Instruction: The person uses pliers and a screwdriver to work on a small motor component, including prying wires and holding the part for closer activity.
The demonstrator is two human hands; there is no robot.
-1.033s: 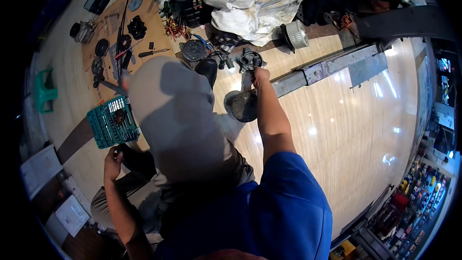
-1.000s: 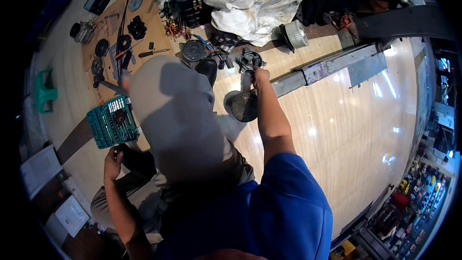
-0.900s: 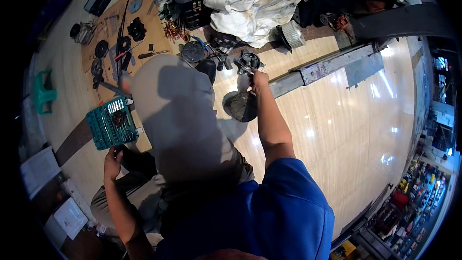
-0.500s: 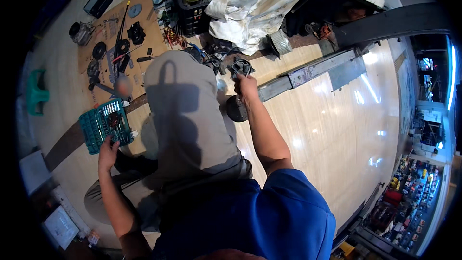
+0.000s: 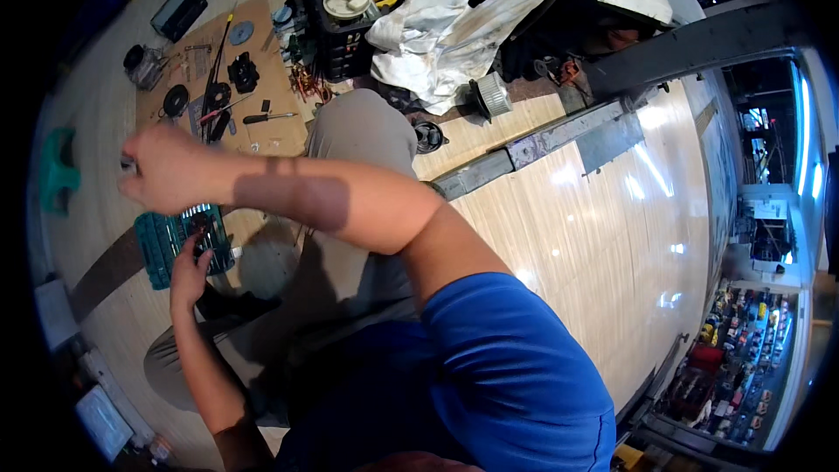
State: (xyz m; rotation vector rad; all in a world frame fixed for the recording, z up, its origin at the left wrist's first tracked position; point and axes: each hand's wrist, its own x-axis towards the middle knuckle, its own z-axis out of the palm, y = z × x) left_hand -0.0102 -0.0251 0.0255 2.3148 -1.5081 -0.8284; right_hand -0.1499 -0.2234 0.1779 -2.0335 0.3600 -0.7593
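Observation:
My left hand (image 5: 189,277) lies at the near side of a green tool case (image 5: 157,245), its thumb apart and its fingers reaching onto the case's edge. Small metal bits and sockets sit in rows inside the case. Stretched across my knee, my right arm ends in my right hand (image 5: 168,173), raised above the case's far side. Its fingers are curled and blurred, with a small dark thing showing at their tips that I cannot make out. A round black part (image 5: 428,135) lies on the floor beyond my knee.
A cardboard sheet (image 5: 253,35) at the far left bears black parts, a screwdriver (image 5: 271,117) and a disc. Behind my knee stand a black crate (image 5: 336,48), a white cloth (image 5: 428,61) and a fan wheel (image 5: 492,94). A steel lift arm (image 5: 551,142) crosses the floor at right.
My right hand has left the round black part beyond my knee and swung left across my leg to above the tool case. My left hand has stayed beside the case.

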